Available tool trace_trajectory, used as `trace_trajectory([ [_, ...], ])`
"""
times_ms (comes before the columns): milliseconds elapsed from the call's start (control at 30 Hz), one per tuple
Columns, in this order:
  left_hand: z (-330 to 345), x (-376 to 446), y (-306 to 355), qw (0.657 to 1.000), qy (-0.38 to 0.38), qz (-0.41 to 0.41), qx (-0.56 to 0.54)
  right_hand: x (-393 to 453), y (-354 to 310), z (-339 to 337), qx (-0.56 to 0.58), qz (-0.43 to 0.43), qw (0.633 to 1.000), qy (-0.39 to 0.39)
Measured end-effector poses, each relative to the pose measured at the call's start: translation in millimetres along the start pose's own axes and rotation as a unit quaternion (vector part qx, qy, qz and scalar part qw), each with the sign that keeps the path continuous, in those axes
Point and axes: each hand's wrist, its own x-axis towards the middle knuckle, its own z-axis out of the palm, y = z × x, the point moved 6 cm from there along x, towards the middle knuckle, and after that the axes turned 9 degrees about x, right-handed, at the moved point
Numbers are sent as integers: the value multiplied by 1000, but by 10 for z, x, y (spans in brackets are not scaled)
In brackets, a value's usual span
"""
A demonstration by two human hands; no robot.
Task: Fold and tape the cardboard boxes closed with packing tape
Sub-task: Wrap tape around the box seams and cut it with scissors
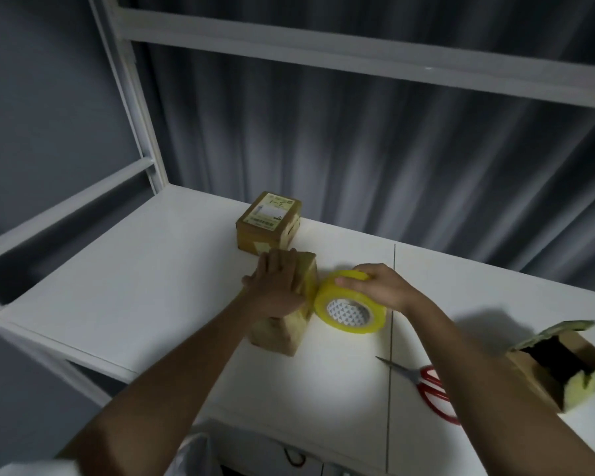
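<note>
A small brown cardboard box [282,333] stands on the white table [145,293]. My left hand [277,286] lies flat on its top with straight fingers and presses it down. Right beside the box, my right hand [380,286] grips the top of a yellow roll of packing tape [349,304] that stands on edge, touching the box's right side. A strip of tape seems to run from the roll onto the box.
A closed, labelled cardboard box [268,223] sits behind the one I press. Red-handled scissors [423,383] lie at the right front. An open cardboard box [560,365] rests at the far right. A white shelf frame [141,132] rises at the back left.
</note>
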Motion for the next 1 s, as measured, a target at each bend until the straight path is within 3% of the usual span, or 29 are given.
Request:
trace_trajectory([
  [133,-18,-17,-133,998,17,4,-66,-156,61,-7,172,-66,983,10],
  [233,76,7,-202,974,26,5,-225,-190,-323,-169,184,-131,972,66],
  [300,191,-81,-227,907,20,18,-421,-176,-718,-260,82,-174,979,73],
  [367,420,-225,-234,811,-23,7,-585,-132,-1043,-200,-37,-186,981,31],
  [400,544,-286,-250,772,-41,-11,-634,-101,-1134,-132,-75,-179,981,8],
  [433,618,-352,-241,755,-44,-19,-654,-64,-1181,-57,-88,-162,983,-10],
  [467,622,-376,-263,778,-31,-26,-626,-41,-1210,20,-82,-146,986,-25],
  [533,494,-292,-403,901,29,-47,-430,-17,-1236,153,-51,-133,989,-44],
  [567,379,-269,-431,941,64,-46,-328,-10,-1244,189,-47,-135,988,-48],
  [600,274,-229,-415,958,93,-23,-270,-9,-1252,204,-54,-140,987,-51],
  [733,165,-196,-302,925,119,72,-353,-24,-1235,206,-82,-143,985,-58],
  [833,170,-218,-374,948,134,38,-285,-21,-1130,20,-89,-138,986,-22],
  [933,213,-190,-378,965,119,35,-231,-10,-886,-313,-310,-94,945,37],
  [1000,239,-195,-339,970,99,48,-218,-6,-647,-374,-396,-53,916,29],
])
